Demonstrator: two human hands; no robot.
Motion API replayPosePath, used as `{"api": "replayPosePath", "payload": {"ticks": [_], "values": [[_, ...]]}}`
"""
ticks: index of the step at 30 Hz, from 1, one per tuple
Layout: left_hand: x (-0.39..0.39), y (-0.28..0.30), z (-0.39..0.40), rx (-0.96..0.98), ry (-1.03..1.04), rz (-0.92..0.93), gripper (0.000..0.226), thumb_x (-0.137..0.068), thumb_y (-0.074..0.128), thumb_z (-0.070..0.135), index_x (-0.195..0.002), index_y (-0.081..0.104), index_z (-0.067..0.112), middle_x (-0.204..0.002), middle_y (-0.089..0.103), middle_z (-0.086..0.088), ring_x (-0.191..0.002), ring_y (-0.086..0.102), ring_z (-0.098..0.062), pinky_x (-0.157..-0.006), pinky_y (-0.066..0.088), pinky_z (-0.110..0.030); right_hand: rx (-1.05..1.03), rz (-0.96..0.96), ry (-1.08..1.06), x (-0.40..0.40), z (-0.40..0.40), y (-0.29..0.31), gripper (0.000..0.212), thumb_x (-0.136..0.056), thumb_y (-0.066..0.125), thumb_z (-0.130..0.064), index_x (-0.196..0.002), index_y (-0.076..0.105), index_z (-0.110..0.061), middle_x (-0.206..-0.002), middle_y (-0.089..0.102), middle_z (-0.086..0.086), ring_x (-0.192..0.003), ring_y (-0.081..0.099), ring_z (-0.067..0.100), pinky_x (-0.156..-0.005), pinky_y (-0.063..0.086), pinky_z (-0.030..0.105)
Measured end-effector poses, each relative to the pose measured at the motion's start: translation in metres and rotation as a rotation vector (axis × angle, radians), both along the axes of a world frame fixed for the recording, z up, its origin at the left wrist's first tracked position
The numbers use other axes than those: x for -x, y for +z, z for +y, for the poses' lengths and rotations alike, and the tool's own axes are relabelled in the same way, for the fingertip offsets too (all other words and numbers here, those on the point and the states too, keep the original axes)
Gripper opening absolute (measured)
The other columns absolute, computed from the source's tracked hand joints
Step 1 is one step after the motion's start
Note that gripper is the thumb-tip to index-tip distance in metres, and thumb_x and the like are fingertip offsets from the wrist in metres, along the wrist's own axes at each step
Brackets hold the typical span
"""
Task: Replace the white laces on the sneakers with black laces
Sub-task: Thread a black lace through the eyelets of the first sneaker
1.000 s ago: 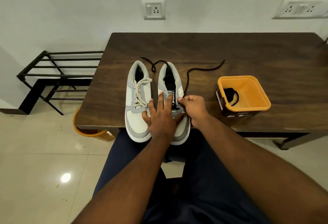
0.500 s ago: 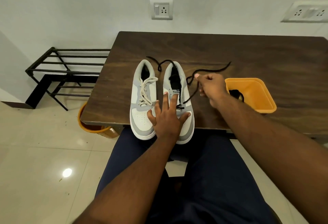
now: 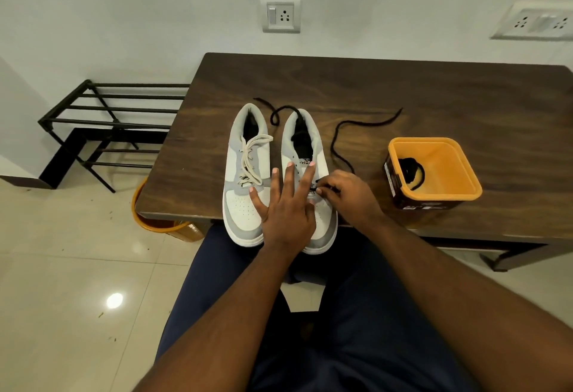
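Left hand (image 3: 286, 205) presses flat on the right sneaker (image 3: 313, 180); right hand (image 3: 347, 193) pinches the black lace (image 3: 336, 146)

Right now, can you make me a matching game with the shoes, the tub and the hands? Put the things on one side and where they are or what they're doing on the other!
Things:
1. left sneaker
2. right sneaker
3. orange tub
4. right hand

States:
A. holds a coiled black lace inside
B. pinches the black lace at the eyelets
C. still has its white lace
D. white lace gone, left hand pressing on it

Pairs: 1-C, 2-D, 3-A, 4-B
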State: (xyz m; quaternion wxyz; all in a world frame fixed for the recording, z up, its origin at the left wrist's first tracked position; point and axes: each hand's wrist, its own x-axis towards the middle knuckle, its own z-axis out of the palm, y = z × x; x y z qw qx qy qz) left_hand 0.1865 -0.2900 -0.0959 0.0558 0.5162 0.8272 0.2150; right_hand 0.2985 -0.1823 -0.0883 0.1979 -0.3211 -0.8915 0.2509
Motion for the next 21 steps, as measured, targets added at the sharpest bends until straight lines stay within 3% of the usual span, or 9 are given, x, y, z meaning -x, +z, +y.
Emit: {"api": "replayPosePath", "payload": {"ticks": [5, 10, 15, 17, 19, 21], "values": [[0.008, 0.001, 0.006, 0.128, 0.001, -0.011, 0.073, -0.096, 0.044, 0.051, -0.151, -0.003, 0.050, -0.163, -0.001, 0.017, -0.151, -0.011, -0.021, -0.107, -0.016, -0.066, -0.040, -0.105, 0.108, 0.001, 0.003, 0.000, 0.010, -0.097, 0.051, -0.011, -0.096, 0.060, -0.006, -0.095, 0.055, 0.005, -0.086, 0.051, 0.016, -0.075, 0.036, 0.020], [0.007, 0.004, 0.012, 0.122, 0.045, -0.043, 0.079, -0.095, 0.052, 0.036, -0.150, -0.002, 0.052, -0.163, 0.003, 0.019, -0.151, -0.011, -0.022, -0.106, -0.017, -0.068, 0.132, -0.186, 0.268, 0.013, -0.008, 0.015, 0.010, -0.094, 0.051, -0.007, -0.085, 0.054, -0.009, -0.087, 0.052, 0.001, -0.079, 0.048, 0.015, -0.074, 0.042, 0.030], [0.008, 0.004, 0.014, 0.111, 0.023, -0.029, 0.082, -0.092, 0.051, 0.056, -0.152, -0.004, 0.046, -0.164, 0.001, 0.011, -0.151, -0.011, -0.022, -0.108, -0.015, -0.066, 0.304, 0.136, -0.084, 0.004, 0.007, 0.020, 0.009, -0.093, 0.059, -0.011, -0.100, 0.065, -0.012, -0.100, 0.060, 0.002, -0.090, 0.058, 0.012, -0.080, 0.047, 0.022], [0.007, 0.003, 0.017, 0.105, -0.002, -0.034, 0.093, -0.086, 0.052, 0.065, -0.153, -0.007, 0.040, -0.165, -0.003, 0.003, -0.151, -0.012, -0.023, -0.111, -0.015, -0.063, 0.253, 0.081, -0.112, 0.002, 0.009, 0.016, 0.016, -0.089, 0.063, -0.008, -0.105, 0.065, -0.013, -0.103, 0.060, 0.002, -0.093, 0.058, 0.012, -0.082, 0.051, 0.026], [0.002, 0.001, 0.021, 0.076, -0.033, -0.076, 0.107, -0.080, 0.058, 0.069, -0.154, -0.010, 0.033, -0.164, -0.006, -0.005, -0.151, -0.011, -0.023, -0.115, -0.013, -0.056, 0.252, 0.001, -0.112, 0.005, 0.008, 0.015, 0.011, -0.089, 0.062, -0.008, -0.099, 0.065, -0.013, -0.100, 0.060, 0.006, -0.082, 0.063, 0.017, -0.068, 0.058, 0.032], [-0.003, -0.004, 0.023, 0.000, -0.041, -0.158, 0.113, -0.078, 0.066, 0.064, -0.155, -0.008, 0.029, -0.164, -0.004, -0.010, -0.151, -0.008, -0.024, -0.119, -0.006, -0.049, 0.220, -0.048, -0.109, 0.009, 0.011, 0.019, 0.009, -0.094, 0.056, -0.011, -0.094, 0.064, -0.011, -0.096, 0.058, 0.007, -0.072, 0.061, 0.018, -0.052, 0.055, 0.028]]}}
